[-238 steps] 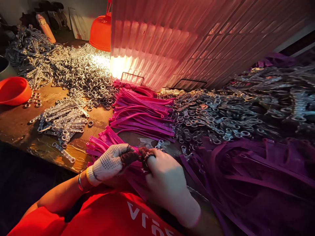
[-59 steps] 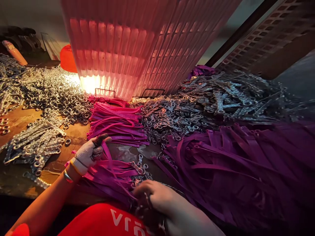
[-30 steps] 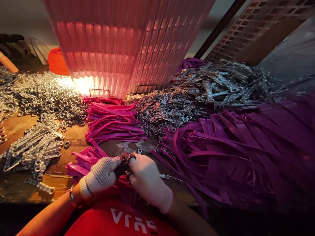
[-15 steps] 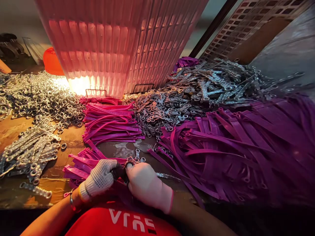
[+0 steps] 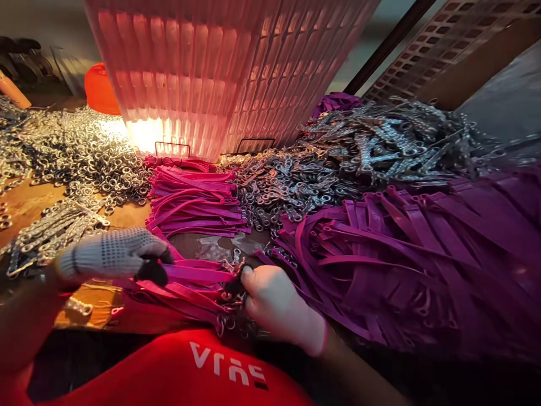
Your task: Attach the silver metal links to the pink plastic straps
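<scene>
1. the left hand [image 5: 112,255], in a dotted knit glove, pinches one end of a pink plastic strap [image 5: 192,273] between dark-tipped fingers [image 5: 151,270]; the grip is closed on the strap.
2. the right hand [image 5: 276,304], in a pale glove, is closed on the strap's other end, where small metal clips [image 5: 230,265] cluster at its fingertips; what exactly sits under the fingers cannot be told.
3. the strap's long axis runs left to right between the two hands, nearly level, just above a loose bundle of finished pink straps [image 5: 177,299] at the near edge of the wooden bench [image 5: 29,203].
4. the metal end lies toward the right hand, which is the nearer one to it; the left hand holds the plain end.
5. around them: a neat stack of pink straps [image 5: 194,203] just beyond, a heap of purple straps [image 5: 406,265] to the right, metal links [image 5: 338,163] behind that, metal rings [image 5: 84,158] to the left, a ribbed plastic basket [image 5: 228,67] at the back.
</scene>
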Demonstrator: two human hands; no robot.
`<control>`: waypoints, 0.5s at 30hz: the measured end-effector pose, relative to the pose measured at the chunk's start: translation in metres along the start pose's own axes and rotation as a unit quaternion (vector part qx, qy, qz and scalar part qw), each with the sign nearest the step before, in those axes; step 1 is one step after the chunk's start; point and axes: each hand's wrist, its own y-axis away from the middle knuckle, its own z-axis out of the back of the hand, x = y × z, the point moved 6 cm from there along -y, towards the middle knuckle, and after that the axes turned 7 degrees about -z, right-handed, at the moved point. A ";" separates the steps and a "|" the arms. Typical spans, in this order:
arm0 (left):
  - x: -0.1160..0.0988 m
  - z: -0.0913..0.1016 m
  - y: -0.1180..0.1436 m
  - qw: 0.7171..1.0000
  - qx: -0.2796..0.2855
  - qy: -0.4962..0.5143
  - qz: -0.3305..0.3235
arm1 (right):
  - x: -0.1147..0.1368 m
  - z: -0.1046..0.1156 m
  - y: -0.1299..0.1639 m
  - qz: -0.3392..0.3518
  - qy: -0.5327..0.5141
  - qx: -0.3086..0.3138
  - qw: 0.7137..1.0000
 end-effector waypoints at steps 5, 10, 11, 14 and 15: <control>0.023 -0.002 -0.009 0.995 0.005 -0.099 -0.030 | 0.018 -0.013 0.000 0.004 -0.001 0.146 0.989; 0.064 -0.055 -0.046 0.944 -0.077 0.315 0.063 | -0.050 0.007 -0.039 -0.082 -0.017 0.059 0.995; 0.068 -0.066 -0.054 0.907 -0.086 0.405 0.079 | -0.076 0.013 -0.050 -0.132 -0.015 0.019 0.991; 0.071 -0.090 -0.075 0.797 -0.117 0.581 0.116 | -0.149 0.021 -0.082 -0.270 0.084 -0.066 0.957; 0.070 -0.095 -0.080 0.770 -0.126 0.614 0.122 | -0.162 0.021 -0.093 -0.271 0.119 -0.073 0.952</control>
